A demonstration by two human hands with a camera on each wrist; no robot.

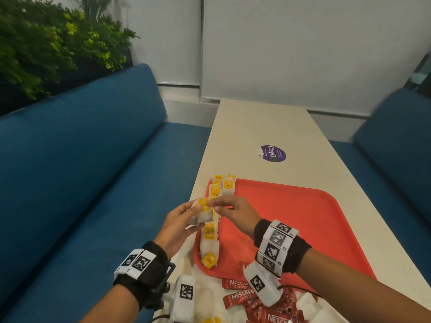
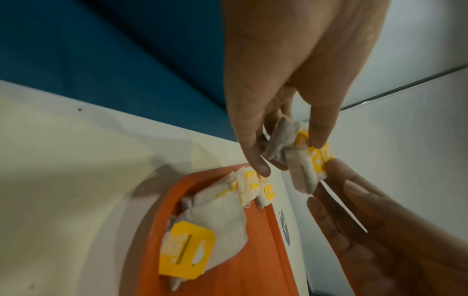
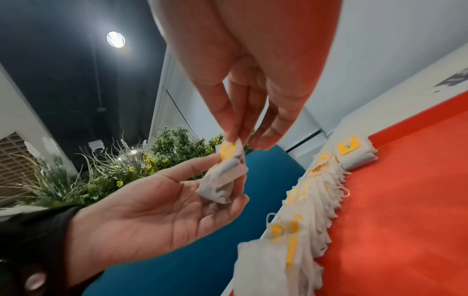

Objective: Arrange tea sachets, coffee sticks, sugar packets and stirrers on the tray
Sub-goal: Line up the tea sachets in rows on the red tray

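Observation:
Above the left rim of the red tray (image 1: 291, 217), my left hand (image 1: 198, 215) holds a small bunch of white tea sachets (image 1: 203, 214) with yellow tags. My right hand (image 1: 215, 206) pinches the top sachet at its yellow tag. The left wrist view shows two sachets (image 2: 301, 170) between my left thumb and fingers (image 2: 316, 136). The right wrist view shows my right fingertips (image 3: 231, 136) pinching the sachet's (image 3: 225, 172) upper edge. A row of tea sachets (image 1: 210, 248) lies along the tray's left side. Red Nescafe coffee sticks (image 1: 238, 297) lie on the table below the tray.
The tray sits on a long white table (image 1: 268, 127) with a purple sticker (image 1: 272, 153) beyond it. Blue sofas (image 1: 93, 171) flank the table on both sides, with green plants (image 1: 46, 47) behind the left one. White paper packets (image 1: 310, 304) lie near the coffee sticks.

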